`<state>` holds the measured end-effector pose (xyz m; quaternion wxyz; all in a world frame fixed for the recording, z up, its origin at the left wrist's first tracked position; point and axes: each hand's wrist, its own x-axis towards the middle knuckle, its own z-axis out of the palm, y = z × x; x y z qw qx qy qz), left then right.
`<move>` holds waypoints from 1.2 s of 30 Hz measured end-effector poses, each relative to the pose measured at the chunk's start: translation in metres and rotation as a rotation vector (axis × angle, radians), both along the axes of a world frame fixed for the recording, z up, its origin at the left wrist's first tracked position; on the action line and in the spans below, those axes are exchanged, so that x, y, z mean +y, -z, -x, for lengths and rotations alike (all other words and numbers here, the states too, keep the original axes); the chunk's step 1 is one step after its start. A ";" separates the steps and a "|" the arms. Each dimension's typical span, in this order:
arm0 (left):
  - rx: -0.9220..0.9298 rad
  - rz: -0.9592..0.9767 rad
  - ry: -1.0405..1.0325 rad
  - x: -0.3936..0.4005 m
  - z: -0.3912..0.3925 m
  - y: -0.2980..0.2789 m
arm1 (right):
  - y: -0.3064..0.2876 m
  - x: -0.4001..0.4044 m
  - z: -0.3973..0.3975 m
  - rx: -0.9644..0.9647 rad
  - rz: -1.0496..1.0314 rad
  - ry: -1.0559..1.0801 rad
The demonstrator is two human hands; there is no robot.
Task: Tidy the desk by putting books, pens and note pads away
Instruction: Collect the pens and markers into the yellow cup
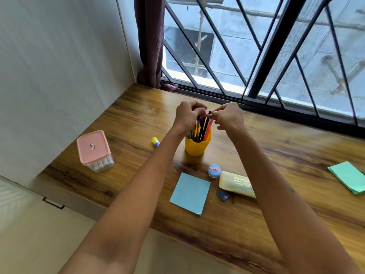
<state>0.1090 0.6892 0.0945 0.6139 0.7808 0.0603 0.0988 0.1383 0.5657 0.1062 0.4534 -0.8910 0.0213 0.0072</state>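
Yellow cup (197, 147) mid-desk (296, 139), crammed with upright dark pens (201, 129). Left hand (187, 115) curled round pen tops; right hand (228, 116) pinching one tip. Blue notepad (190, 193) lying flat nearby.

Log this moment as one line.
left hand: grips pens | right hand: pinches pen top | yellow cup: upright | blue pad: on desk

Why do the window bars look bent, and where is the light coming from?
Head view: the wide-angle lens bows the window bars and wall edges; daylight through the window puts glare on the wooden desk; both hands, left hand and right hand, look slightly motion-blurred above the yellow pen cup.
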 end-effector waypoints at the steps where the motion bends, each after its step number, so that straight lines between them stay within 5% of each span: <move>1: -0.008 -0.026 -0.009 0.000 -0.001 -0.001 | 0.000 -0.001 0.001 0.000 0.000 0.000; 6: -0.081 -0.222 -0.051 -0.001 0.003 -0.003 | -0.001 -0.002 0.007 0.018 0.014 -0.003; 16: -0.113 -0.169 -0.395 0.011 0.011 0.011 | 0.025 0.006 0.031 0.399 0.127 -0.149; 23: 0.329 -0.259 -0.309 0.028 0.016 0.034 | 0.038 0.012 0.033 0.238 0.168 -0.019; 36: 0.257 -0.425 -0.094 -0.029 0.013 0.012 | 0.020 -0.034 0.045 0.091 0.102 0.172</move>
